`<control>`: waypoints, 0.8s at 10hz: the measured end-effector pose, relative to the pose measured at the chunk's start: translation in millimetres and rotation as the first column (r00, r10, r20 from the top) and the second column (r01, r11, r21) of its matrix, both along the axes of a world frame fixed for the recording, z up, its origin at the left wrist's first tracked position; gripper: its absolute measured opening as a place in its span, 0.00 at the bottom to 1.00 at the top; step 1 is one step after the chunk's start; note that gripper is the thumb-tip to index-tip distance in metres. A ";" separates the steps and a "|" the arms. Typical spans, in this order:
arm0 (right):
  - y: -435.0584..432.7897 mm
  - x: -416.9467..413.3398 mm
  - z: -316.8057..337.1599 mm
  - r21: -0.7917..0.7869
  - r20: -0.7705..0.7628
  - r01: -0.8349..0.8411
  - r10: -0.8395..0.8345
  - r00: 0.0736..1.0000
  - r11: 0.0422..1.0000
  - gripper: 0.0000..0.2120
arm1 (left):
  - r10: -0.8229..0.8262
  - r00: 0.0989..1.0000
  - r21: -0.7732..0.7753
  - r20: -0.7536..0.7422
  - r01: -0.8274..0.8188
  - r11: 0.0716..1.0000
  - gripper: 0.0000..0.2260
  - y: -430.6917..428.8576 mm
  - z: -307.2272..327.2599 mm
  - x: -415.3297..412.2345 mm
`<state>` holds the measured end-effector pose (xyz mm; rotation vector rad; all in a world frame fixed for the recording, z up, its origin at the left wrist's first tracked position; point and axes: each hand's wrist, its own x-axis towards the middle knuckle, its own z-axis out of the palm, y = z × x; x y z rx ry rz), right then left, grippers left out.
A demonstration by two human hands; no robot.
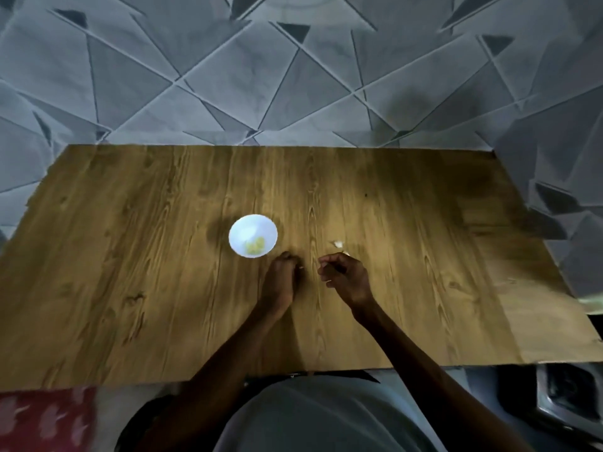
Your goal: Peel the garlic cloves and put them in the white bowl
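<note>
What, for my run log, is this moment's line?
left hand, right hand: curled, contents unclear; white bowl: peeled cloves inside; peel scrap: on table

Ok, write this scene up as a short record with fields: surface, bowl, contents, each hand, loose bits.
surface: wooden table
bowl: white bowl, upright, to the left of both hands
contents: a few yellowish peeled garlic cloves on its near side
left hand: fingers curled, close beside the bowl; cannot tell what it holds
right hand: fingers curled, apart from the other hand; cannot tell what it holds
loose bits: small white scrap on the table just beyond the right hand
</note>
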<state>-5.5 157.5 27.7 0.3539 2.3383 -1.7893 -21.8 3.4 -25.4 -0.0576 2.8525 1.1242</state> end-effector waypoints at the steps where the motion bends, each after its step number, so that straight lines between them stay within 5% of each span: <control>1: 6.5 -11.2 -6.0 0.013 0.000 -0.028 0.028 1.000 1.000 0.06 | -0.041 0.998 -0.140 0.054 0.048 0.989 0.15 5.8 -6.3 -2.7; 2: 7.7 -20.7 -11.9 0.032 0.003 -0.050 0.050 0.999 0.998 0.06 | -0.092 0.993 -0.266 0.080 0.110 0.958 0.17 5.2 -3.7 -6.4; 3: 8.2 -30.6 -14.1 0.042 -0.011 -0.082 0.083 0.997 0.996 0.05 | -0.077 0.995 -0.205 -0.067 0.062 0.977 0.10 -0.9 17.7 -16.8; 4: 12.2 -40.7 -14.5 0.058 -0.028 -0.073 0.075 0.997 0.996 0.05 | 0.115 0.973 -0.101 -0.198 -0.137 0.985 0.05 -23.1 41.0 -41.4; 6: 17.3 -57.0 -18.9 0.141 -0.040 -0.078 0.084 0.996 0.987 0.06 | 0.238 0.936 -0.175 0.261 -0.197 0.965 0.12 -61.0 30.3 -83.3; 8: 37.1 -62.6 -19.6 0.145 -0.077 -0.045 0.057 0.995 0.988 0.06 | 0.173 0.960 -0.379 0.219 -0.079 0.922 0.12 -73.5 20.7 -91.3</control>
